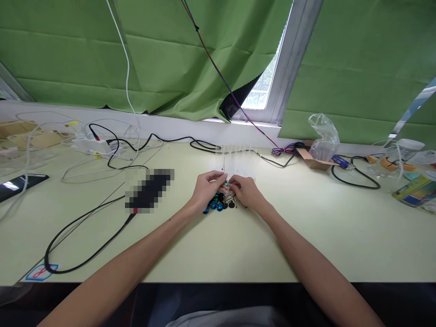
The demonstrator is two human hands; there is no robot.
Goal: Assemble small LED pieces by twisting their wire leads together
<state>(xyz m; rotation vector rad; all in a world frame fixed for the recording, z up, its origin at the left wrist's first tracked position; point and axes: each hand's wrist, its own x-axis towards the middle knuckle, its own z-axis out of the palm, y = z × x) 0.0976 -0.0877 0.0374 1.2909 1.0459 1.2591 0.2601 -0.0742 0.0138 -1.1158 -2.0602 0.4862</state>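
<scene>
My left hand (208, 187) is closed in a pinch over the middle of the table. At its fingertips shows a small shiny green-blue piece (225, 184), and a thin stem with a red tip (222, 169) rises just above the fingers. My right hand (245, 190) meets it from the right, thumb and fingers pressed together beside that piece; what they grip is too small to tell. Under both hands lies a pile of shiny blue balls (213, 205) with black round pieces (231, 205) and thin stems. Just behind stands a clear plastic rack (240, 163).
A dark device, blurred out (150, 190), lies left with a black cable (91, 211). A phone (23, 186) and a white power strip (91, 145) are farther left. At the right back are a cardboard box (316, 159) with a plastic bag and a clear jar (384, 165).
</scene>
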